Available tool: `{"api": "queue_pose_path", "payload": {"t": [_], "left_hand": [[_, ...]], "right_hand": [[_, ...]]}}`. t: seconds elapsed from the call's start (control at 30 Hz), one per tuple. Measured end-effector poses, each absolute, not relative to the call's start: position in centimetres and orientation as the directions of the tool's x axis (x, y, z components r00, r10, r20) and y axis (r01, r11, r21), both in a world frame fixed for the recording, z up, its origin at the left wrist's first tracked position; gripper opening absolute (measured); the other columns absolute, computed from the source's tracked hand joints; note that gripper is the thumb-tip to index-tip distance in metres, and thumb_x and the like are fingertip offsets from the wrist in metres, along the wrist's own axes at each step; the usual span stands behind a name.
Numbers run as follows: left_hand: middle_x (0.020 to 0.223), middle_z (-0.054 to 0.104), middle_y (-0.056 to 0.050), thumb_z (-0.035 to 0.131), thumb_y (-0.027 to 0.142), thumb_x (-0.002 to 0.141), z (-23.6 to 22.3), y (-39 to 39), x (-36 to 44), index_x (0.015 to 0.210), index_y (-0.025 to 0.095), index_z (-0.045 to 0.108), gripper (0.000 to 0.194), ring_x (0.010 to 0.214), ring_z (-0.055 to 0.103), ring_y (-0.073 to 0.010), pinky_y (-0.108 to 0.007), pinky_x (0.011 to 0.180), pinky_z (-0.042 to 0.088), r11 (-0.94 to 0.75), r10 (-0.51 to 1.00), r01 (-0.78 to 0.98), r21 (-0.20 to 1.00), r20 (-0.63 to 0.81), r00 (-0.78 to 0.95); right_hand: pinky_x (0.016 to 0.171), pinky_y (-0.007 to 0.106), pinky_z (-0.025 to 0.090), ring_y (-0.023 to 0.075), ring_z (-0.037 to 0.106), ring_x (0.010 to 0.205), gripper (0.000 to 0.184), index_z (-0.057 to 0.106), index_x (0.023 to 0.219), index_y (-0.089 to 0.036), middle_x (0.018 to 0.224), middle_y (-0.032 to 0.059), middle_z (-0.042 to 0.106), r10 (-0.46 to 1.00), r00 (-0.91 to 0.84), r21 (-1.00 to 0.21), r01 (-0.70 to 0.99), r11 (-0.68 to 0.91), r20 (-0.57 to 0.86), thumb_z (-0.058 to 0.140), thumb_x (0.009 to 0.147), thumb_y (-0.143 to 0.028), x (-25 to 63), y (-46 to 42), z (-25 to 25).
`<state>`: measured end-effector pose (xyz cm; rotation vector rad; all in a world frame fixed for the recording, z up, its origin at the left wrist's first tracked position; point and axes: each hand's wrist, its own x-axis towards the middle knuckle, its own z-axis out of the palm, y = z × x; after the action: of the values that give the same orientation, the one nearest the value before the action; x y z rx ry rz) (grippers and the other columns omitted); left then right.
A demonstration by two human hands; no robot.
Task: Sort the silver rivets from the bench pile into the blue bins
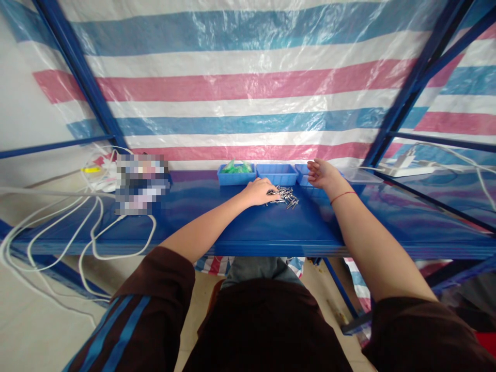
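A pile of small, slim, shiny metal fasteners [287,196] lies on the blue tabletop; their exact kind is too small to make out. My left hand [260,192] is at the pile's left side, thumb and fingers curved around some of the pieces. Raised above the right blue bin [303,176], my right hand [322,174] has its fingers loosely bent and apart, with nothing visible in them. The middle blue bin [277,175] stands behind the pile. Green plastic [237,168] fills the left blue bin [236,179].
White cables [96,243] loop over the table's left side beside a pixelated object [142,183]. A white power strip [411,168] sits at the right. Blue metal posts [403,98] frame the table, with a striped plastic sheet [248,82] behind. The table's front edge [263,249] faces me.
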<state>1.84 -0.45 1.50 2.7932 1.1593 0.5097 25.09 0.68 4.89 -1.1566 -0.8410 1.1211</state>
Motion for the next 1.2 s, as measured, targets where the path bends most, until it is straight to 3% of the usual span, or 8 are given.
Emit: {"api": "queue_pose_path", "payload": {"t": [0.1, 0.27, 0.5, 0.7, 0.8, 0.9, 1.2], "left_hand": [[0.112, 0.061, -0.006, 0.054, 0.042, 0.086, 1.4, -0.2, 1.9, 0.107, 0.027, 0.070, 0.030, 0.106, 0.055, -0.0239, -0.041, 0.095, 0.041, -0.737, 0.674, 0.649, 0.189, 0.289, 0.680], [0.106, 0.062, -0.006, 0.055, 0.036, 0.086, 1.2, 0.0, 1.9, 0.099, 0.024, 0.071, 0.024, 0.103, 0.056, -0.0210, -0.037, 0.094, 0.042, -0.757, 0.649, 0.625, 0.189, 0.329, 0.686], [0.104, 0.062, -0.006, 0.053, 0.035, 0.087, 1.0, 0.0, 2.2, 0.093, 0.022, 0.070, 0.023, 0.101, 0.057, -0.0210, -0.037, 0.096, 0.042, -0.732, 0.670, 0.663, 0.155, 0.340, 0.660], [0.108, 0.060, -0.006, 0.049, 0.032, 0.089, 1.0, -0.3, 2.1, 0.091, 0.022, 0.070, 0.023, 0.104, 0.055, -0.0232, -0.040, 0.094, 0.043, -0.723, 0.669, 0.679, 0.127, 0.375, 0.642], [0.110, 0.059, -0.007, 0.051, 0.038, 0.088, 1.1, -0.4, 2.1, 0.094, 0.023, 0.070, 0.025, 0.105, 0.054, -0.0250, -0.043, 0.093, 0.043, -0.708, 0.692, 0.689, 0.151, 0.340, 0.637], [0.110, 0.059, -0.007, 0.055, 0.043, 0.085, 1.3, -0.6, 2.2, 0.096, 0.024, 0.071, 0.026, 0.106, 0.054, -0.0259, -0.044, 0.093, 0.042, -0.709, 0.699, 0.683, 0.176, 0.305, 0.647], [0.107, 0.061, -0.006, 0.049, 0.031, 0.088, 1.1, -0.3, 2.1, 0.092, 0.022, 0.071, 0.024, 0.103, 0.055, -0.0230, -0.038, 0.090, 0.044, -0.733, 0.665, 0.666, 0.138, 0.353, 0.658]], "right_hand": [[0.034, 0.018, 0.019, 0.0055, 0.030, 0.039, 0.011, 0.052, 0.071, -0.018, 0.052, -0.0035, 0.047, 0.963, 0.255, -0.933, -0.360, 0.008, -0.090, 0.047, 0.080, -0.015, 24.4, 0.1, 5.3], [0.035, 0.017, 0.023, 0.0054, 0.034, 0.043, 0.006, 0.060, 0.079, -0.016, 0.058, -0.0023, 0.051, 0.989, 0.148, -0.968, -0.247, 0.040, 0.003, 0.054, 0.078, -0.017, 22.4, -0.7, 5.9], [0.040, 0.018, 0.030, 0.0058, 0.039, 0.049, 0.009, 0.064, 0.075, -0.015, 0.067, 0.0018, 0.057, 0.985, 0.102, -0.980, 0.162, 0.119, 0.136, 0.057, 0.078, -0.020, 21.0, -1.6, 5.8], [0.043, 0.022, 0.033, 0.0096, 0.045, 0.050, 0.013, 0.065, 0.064, -0.015, 0.059, 0.0027, 0.059, 0.964, -0.133, -0.792, 0.550, 0.266, 0.232, 0.063, 0.074, -0.023, 20.7, -2.0, 5.5], [0.048, 0.023, 0.036, 0.0107, 0.048, 0.052, 0.008, 0.067, 0.065, -0.016, 0.058, 0.0009, 0.060, 0.945, -0.247, -0.743, 0.586, 0.322, 0.214, 0.065, 0.071, -0.021, 20.5, -1.9, 5.3], [0.050, 0.024, 0.036, 0.0109, 0.048, 0.052, 0.013, 0.067, 0.064, -0.016, 0.055, 0.0002, 0.058, 0.941, -0.251, -0.725, 0.601, 0.335, 0.227, 0.064, 0.072, -0.026, 20.4, -1.9, 5.4], [0.054, 0.025, 0.038, 0.0112, 0.049, 0.053, 0.014, 0.069, 0.069, -0.016, 0.060, 0.0003, 0.061, 0.930, -0.273, -0.661, 0.654, 0.368, 0.248, 0.059, 0.073, -0.025, 20.4, -1.8, 5.3]]}}
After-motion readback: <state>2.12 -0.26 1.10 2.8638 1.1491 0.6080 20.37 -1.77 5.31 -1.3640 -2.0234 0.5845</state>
